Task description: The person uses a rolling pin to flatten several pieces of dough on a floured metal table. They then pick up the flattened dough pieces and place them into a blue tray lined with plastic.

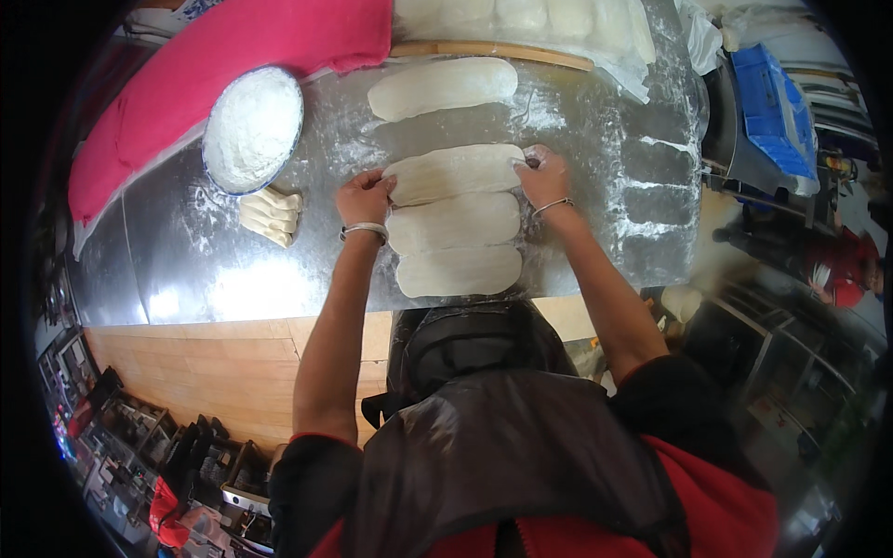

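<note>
Before me on the metal table lies a row of flat, oblong dough sheets. My left hand pinches the left end of the dough sheet farthest up that row, and my right hand grips its right end. Its lower edge meets a second dough sheet, with a third sheet below that, close to the table's front edge. Apart from these, a separate dough sheet lies farther away. A bracelet circles each of my wrists.
A blue-rimmed bowl of flour stands left, beside a lump of dough strips. Behind are a pink cloth, a wooden rolling pin and more dough pieces. A blue crate and a person are at right.
</note>
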A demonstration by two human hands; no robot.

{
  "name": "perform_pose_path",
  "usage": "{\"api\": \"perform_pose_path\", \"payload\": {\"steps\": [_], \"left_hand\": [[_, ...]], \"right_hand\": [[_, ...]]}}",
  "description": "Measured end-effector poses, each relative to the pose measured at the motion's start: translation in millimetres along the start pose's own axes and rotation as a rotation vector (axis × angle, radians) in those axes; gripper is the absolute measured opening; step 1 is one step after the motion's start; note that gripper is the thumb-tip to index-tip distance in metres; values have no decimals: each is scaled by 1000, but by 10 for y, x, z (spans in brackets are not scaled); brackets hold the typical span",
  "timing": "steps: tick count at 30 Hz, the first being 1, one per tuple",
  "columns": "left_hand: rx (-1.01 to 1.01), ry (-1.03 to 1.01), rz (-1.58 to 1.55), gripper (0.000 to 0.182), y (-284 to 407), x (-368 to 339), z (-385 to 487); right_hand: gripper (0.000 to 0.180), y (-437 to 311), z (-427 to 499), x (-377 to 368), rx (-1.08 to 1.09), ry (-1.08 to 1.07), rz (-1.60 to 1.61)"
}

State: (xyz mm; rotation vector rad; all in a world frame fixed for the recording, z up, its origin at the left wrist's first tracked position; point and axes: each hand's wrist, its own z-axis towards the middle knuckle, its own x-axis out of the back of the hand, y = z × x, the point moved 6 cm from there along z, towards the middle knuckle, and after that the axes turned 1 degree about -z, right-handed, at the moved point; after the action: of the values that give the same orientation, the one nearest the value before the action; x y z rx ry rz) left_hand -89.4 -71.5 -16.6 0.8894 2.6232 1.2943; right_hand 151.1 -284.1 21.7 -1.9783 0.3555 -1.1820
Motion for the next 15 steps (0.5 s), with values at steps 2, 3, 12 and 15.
{"api": "perform_pose_path", "payload": {"steps": [2, 3, 12, 15], "left_hand": [[-269, 142, 257, 30, 84, 11, -17], [-309, 183, 406, 32, 88, -18, -39], [-223, 291, 717, 42, 166, -61, -231], [-183, 318, 627, 47, 189, -71, -206]], "right_hand": [[24, 64, 3, -58, 70, 65, -171], [26, 92, -5, -92, 74, 69, -226], [36, -58, -150, -81, -55, 177, -309], [35, -32, -71, -187, -189, -21, -314]]}}
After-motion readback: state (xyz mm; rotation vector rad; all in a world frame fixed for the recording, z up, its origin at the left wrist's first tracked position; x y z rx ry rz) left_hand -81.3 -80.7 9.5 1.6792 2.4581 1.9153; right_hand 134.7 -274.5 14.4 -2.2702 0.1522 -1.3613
